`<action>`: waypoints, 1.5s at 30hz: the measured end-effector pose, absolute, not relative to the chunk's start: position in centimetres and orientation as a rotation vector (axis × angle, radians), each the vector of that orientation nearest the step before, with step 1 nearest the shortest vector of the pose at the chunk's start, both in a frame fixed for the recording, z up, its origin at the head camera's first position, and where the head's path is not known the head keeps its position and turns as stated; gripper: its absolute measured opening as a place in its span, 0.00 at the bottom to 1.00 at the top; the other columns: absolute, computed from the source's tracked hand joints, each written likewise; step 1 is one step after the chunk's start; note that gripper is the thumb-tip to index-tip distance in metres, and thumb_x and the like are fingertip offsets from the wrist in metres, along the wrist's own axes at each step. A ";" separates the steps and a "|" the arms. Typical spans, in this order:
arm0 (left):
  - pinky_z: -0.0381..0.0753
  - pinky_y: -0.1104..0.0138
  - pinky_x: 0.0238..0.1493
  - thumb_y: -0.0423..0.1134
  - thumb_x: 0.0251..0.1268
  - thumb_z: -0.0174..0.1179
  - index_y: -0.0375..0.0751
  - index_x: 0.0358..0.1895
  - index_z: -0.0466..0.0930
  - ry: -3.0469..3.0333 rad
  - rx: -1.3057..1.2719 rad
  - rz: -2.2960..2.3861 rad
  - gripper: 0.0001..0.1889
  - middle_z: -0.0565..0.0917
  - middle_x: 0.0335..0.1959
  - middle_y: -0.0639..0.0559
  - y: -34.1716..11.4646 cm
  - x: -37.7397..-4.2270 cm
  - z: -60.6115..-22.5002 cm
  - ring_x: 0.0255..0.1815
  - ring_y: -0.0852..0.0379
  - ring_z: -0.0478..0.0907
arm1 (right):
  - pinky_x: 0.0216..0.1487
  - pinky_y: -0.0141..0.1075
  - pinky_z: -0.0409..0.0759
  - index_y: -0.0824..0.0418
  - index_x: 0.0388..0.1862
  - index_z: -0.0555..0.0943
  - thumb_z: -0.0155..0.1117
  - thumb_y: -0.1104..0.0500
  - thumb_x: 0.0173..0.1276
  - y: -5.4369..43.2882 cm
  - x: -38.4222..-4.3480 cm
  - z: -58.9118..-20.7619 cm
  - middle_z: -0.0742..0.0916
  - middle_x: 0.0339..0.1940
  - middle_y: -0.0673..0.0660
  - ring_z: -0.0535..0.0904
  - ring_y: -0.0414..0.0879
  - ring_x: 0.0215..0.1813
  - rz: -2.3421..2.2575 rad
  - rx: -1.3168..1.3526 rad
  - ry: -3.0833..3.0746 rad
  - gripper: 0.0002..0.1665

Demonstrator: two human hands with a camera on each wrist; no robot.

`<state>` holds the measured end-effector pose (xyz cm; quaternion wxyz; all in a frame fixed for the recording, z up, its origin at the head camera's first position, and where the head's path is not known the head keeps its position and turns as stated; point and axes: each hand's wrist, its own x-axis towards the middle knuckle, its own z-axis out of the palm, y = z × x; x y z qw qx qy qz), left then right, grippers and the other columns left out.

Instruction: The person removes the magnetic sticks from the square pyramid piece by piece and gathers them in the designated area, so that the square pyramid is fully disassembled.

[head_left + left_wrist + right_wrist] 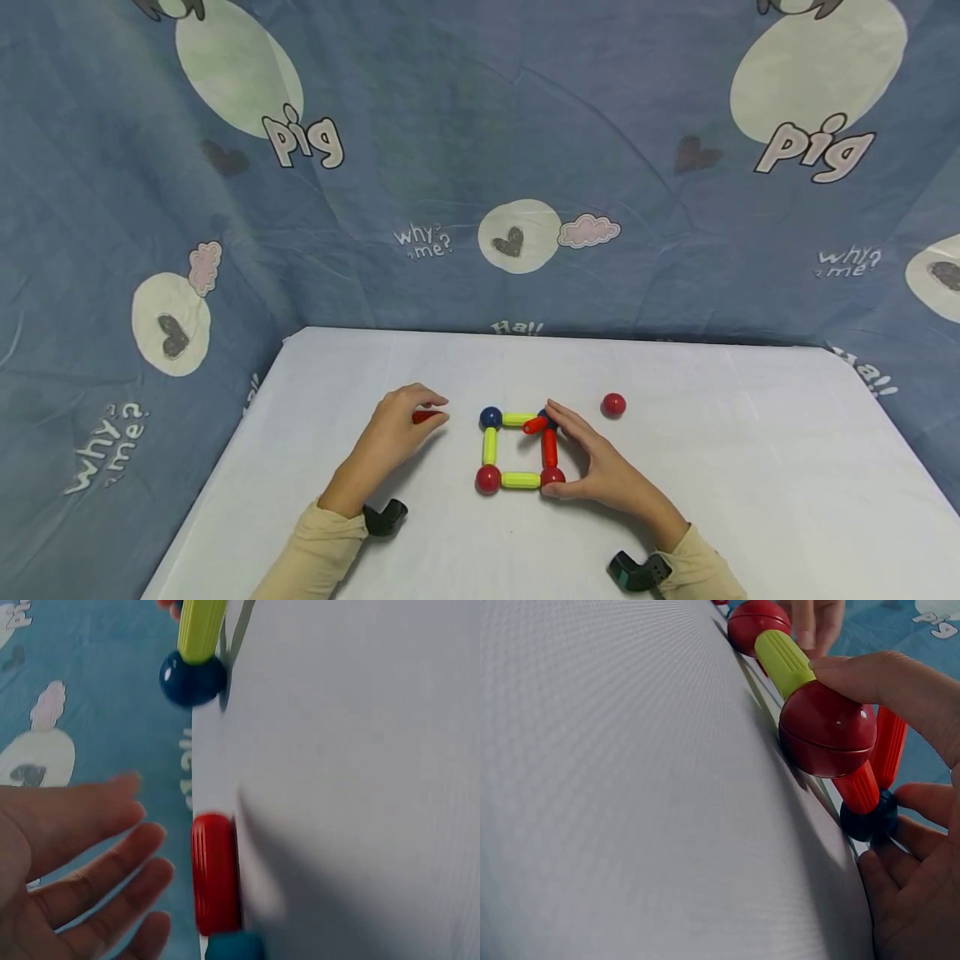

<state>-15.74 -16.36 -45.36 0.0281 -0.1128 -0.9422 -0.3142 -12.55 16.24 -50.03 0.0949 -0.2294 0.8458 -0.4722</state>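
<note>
A square of magnetic rods and balls lies on the white table, with yellow-green rods (521, 480) on three sides and a red rod (550, 448) on the right. Its corners are two blue balls (491, 417) and two red balls (488, 479). Another red rod (889, 746) rises from the far right blue ball (870, 816). My right hand (600, 471) grips the right side, thumb on the near red ball (828, 729), fingers at the blue one. My left hand (397, 429) hovers with parted fingers by a loose red rod (216, 874), apparently not touching it.
A loose red ball (613, 405) sits to the right beyond the square. At the lower edge of the left wrist view, a teal piece (235, 946) meets the loose red rod, only partly visible. Patterned blue cloth (450, 167) hangs behind the table (750, 467).
</note>
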 end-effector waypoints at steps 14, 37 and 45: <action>0.81 0.59 0.51 0.48 0.55 0.78 0.45 0.54 0.88 -2.885 -0.621 -1.111 0.23 0.89 0.45 0.55 -10.9 -14.6 -45.3 0.45 0.57 0.82 | 0.78 0.65 0.59 0.55 0.82 0.62 0.85 0.46 0.52 16.4 -12.5 -49.9 0.64 0.85 0.55 0.59 0.59 0.84 -1.422 -0.707 2.476 0.63; 0.86 0.67 0.48 0.44 0.59 0.77 0.44 0.48 0.90 -2.844 -0.775 -0.894 0.15 0.90 0.41 0.55 -5.9 -14.4 -45.5 0.41 0.59 0.85 | 0.76 0.69 0.58 0.59 0.82 0.62 0.84 0.47 0.54 16.5 -12.5 -50.1 0.64 0.84 0.60 0.59 0.63 0.83 -1.450 -0.774 2.473 0.62; 0.85 0.68 0.44 0.40 0.64 0.73 0.43 0.48 0.90 -2.858 -0.718 -0.870 0.12 0.91 0.41 0.53 -6.0 -14.8 -45.7 0.38 0.60 0.84 | 0.77 0.68 0.58 0.56 0.82 0.62 0.84 0.46 0.54 16.4 -12.5 -50.1 0.64 0.84 0.58 0.58 0.62 0.84 -1.436 -0.741 2.475 0.62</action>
